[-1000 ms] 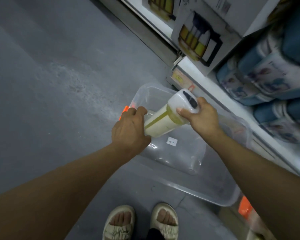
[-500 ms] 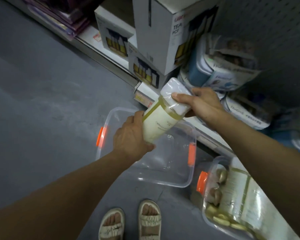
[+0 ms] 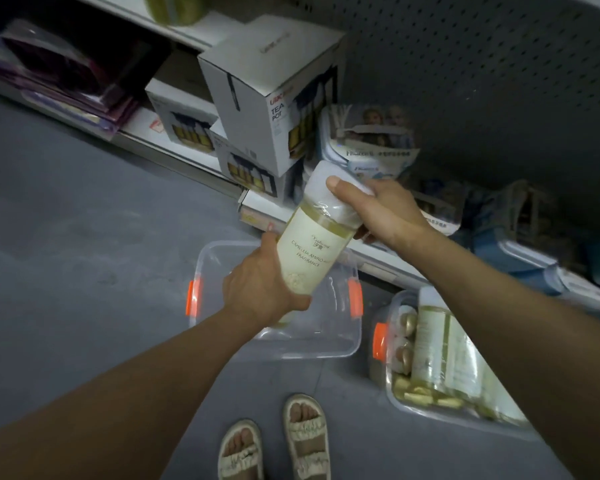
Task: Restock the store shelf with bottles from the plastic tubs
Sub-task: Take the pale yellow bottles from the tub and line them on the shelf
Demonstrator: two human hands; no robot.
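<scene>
A cream bottle (image 3: 309,251) with a white cap and a green band hangs tilted in front of me, cap toward the shelf. My left hand (image 3: 260,289) grips its base from below. My right hand (image 3: 381,211) grips the cap end, thumb across the top. Under the bottle a clear plastic tub (image 3: 340,341) with orange latches sits on the floor and looks bare inside. A second clear tub (image 3: 395,393) at the right holds several wrapped bottles. The bottom store shelf (image 3: 378,252) runs just beyond the tubs.
White teapot boxes (image 3: 267,109) are stacked on the shelf behind the bottle, with blue-and-white packs (image 3: 371,143) to their right and purple packs (image 3: 66,81) at the far left. A dark pegboard backs the shelf. My sandalled feet (image 3: 274,445) stand on the grey floor.
Both hands have lifted the bottle up out of the clear tub and toward the shelf. My view has swung up and right, bringing in the second tub.
</scene>
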